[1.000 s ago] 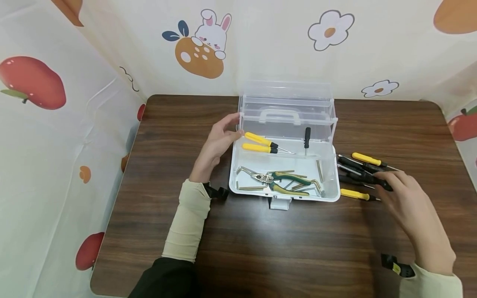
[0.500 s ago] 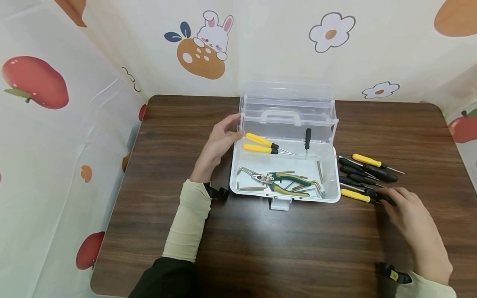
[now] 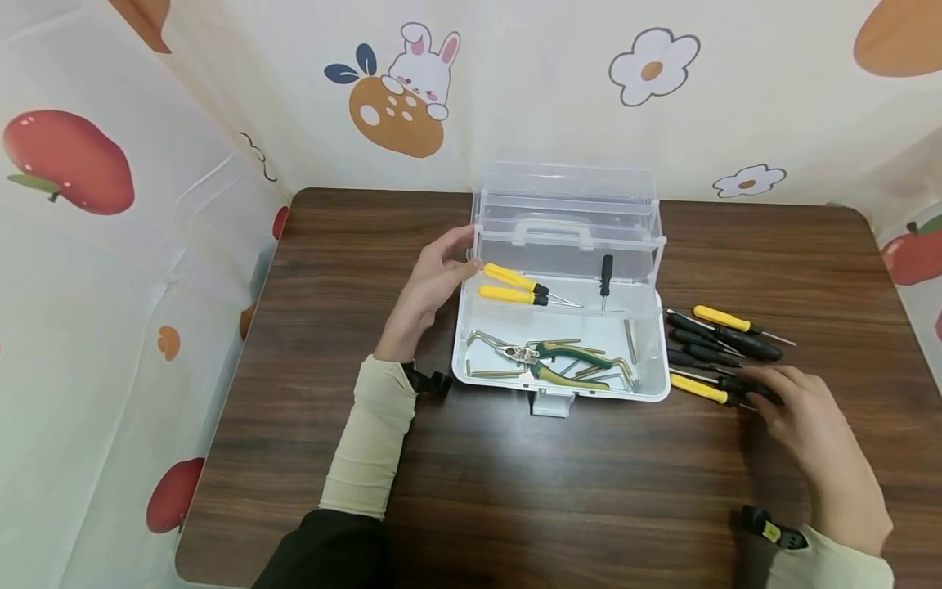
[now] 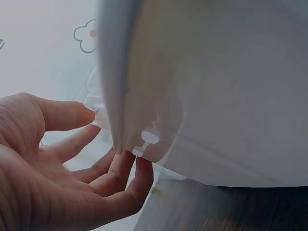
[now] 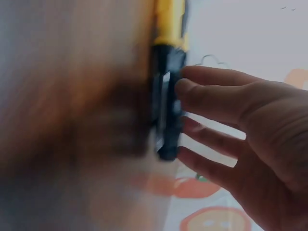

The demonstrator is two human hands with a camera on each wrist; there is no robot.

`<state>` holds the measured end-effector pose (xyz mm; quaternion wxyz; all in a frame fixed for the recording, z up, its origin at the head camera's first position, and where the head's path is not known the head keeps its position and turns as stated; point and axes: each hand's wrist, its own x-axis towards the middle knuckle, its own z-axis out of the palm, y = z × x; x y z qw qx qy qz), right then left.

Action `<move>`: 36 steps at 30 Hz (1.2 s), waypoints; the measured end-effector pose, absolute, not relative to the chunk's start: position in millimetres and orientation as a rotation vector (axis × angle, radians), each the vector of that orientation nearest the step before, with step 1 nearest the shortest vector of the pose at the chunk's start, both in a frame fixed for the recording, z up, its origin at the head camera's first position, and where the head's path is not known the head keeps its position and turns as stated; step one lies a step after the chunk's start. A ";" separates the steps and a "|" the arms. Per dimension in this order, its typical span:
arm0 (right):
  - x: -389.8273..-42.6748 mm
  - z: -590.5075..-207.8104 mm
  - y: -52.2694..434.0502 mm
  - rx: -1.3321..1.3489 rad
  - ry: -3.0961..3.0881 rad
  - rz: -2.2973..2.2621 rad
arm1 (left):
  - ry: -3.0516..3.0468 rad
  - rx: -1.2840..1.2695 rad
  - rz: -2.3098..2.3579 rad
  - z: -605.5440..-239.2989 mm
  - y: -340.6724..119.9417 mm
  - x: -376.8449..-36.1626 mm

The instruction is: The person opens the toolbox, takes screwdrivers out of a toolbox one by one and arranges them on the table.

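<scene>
- Screwdrivers lie loose on the table (image 3: pixel 515 491) to the right of the toolbox (image 3: pixel 562 327); I count about six there, two with yellow handles and the rest black, though the ones packed close together are hard to separate.
- Nearest the right hand (image 3: pixel 817 433) is a black screwdriver (image 3: pixel 746 386). The fingertips touch its handle with the fingers nearly straight and slightly spread, not wrapped round it; the wrist view shows the same contact, blurred.
- Just beside it, toward the box, lies a yellow screwdriver (image 3: pixel 699 389), its handle pointing at the box wall.
- Inside the box are three more screwdrivers: two yellow ones (image 3: pixel 515 286) side by side at the back left, and one short black one (image 3: pixel 607 274) standing against the back.
- One pair of green pliers (image 3: pixel 567 364) lies at the front of the box among several metal hex keys (image 3: pixel 629 352).
- One box only, clear plastic, its lid (image 3: pixel 567 204) raised with the carry handle facing forward.
- The left hand (image 3: pixel 430 286) rests against the box's left rear corner, fingers relaxed and loosely spread, touching the hinge edge.
</scene>
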<state>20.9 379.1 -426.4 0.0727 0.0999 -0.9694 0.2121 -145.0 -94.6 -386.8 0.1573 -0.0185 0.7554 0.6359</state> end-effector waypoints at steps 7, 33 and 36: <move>3.0 -402.9 353.9 0.329 -2.947 0.657 | 2.154 -0.068 1.824 -387.2 -95.8 -143.6; -86.1 -343.4 255.0 1.017 -2.747 0.606 | 2.164 -0.072 1.803 -389.7 -95.6 -146.0; -95.3 -343.6 249.6 1.097 -2.759 0.567 | 2.158 -0.061 1.812 -389.9 -95.4 -145.6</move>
